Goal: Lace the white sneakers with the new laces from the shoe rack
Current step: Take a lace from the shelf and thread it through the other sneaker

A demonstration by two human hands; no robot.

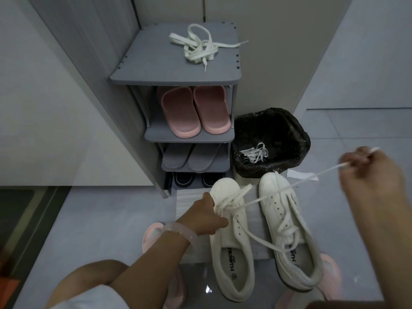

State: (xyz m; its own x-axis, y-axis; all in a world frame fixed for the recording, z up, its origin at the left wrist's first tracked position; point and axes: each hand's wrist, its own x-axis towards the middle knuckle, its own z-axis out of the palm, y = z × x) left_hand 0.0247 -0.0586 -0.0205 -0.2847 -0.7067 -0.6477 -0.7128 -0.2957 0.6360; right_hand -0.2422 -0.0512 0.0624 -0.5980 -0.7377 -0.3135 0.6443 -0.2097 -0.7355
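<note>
While the left hand (206, 217) steadies the left sneaker (231, 241) on the floor, fingers curled at its eyelets, the right hand (365, 166) pinches a lace (267, 196) and draws it out sideways. Judging by the fresh laces (200, 46) waiting atop the shoe rack (138, 70), unlacing seems underway; next, free the remaining eyelets.

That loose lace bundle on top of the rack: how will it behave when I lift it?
The lace bundle looks flat, soft and loosely tangled, so it will probably droop and trail ends. It is likely very light and may snag on itself.
</note>
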